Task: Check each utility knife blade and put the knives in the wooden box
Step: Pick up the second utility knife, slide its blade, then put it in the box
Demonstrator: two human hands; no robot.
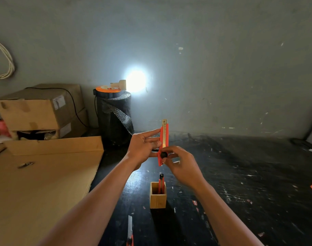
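Hands (pixel 162 153) hide the red knife's (pixel 163 139) lower body.

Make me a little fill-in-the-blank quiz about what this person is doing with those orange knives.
1. The knife held up by both hands has its blade pointing ____.
2. The wooden box already holds ____ knife.
3. The right hand's fingers pinch the knife's black ____.
4. Another knife lies on the dark table with its blade ____.

Missing words: up; one; knob; extended
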